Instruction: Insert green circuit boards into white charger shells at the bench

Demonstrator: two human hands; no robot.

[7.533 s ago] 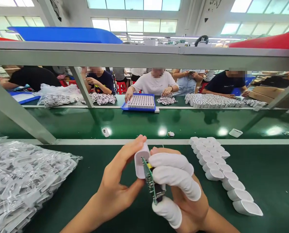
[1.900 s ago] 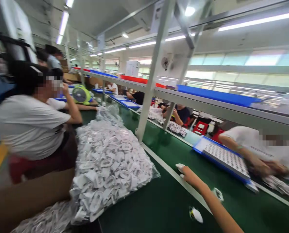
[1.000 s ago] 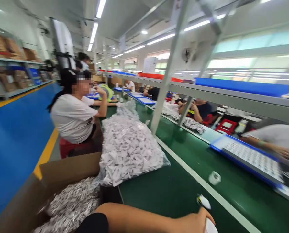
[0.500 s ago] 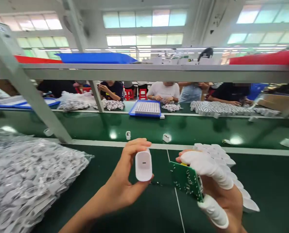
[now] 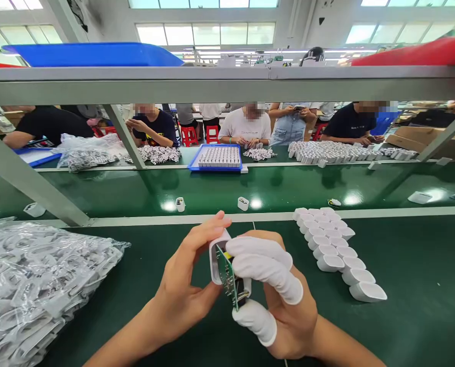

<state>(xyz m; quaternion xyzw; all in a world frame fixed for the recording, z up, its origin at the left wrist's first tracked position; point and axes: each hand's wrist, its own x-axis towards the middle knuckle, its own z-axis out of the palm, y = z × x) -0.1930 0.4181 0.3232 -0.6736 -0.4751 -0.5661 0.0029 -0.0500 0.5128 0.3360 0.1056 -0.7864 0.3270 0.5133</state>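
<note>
Between thumb and fingers, my left hand (image 5: pixel 191 278) grips a white plastic charger housing (image 5: pixel 213 262), its open side turned toward the right. My right hand (image 5: pixel 273 285) wears white finger cots on the thumb and two fingers and pinches a green circuit board (image 5: pixel 225 275). Solder points cover the board's near face; a yellow part shows at its top and darker components behind it. The board's left edge sits at the mouth of the housing, partly inside. How deep it reaches is hidden by the housing wall and my fingers.
A plastic bag of white parts (image 5: pixel 51 290) lies at left. Rows of white housings (image 5: pixel 330 239) stand at right. Beyond runs a green conveyor (image 5: pixel 208 188) carrying a few white pieces, below a metal shelf beam (image 5: pixel 227 92). Several co-workers sit across, near a blue tray (image 5: pixel 215 157).
My right hand has brought the circuit board leftward to the housing. My left hand has turned the housing so its opening faces right. The view has tilted down, showing more of the rows.
</note>
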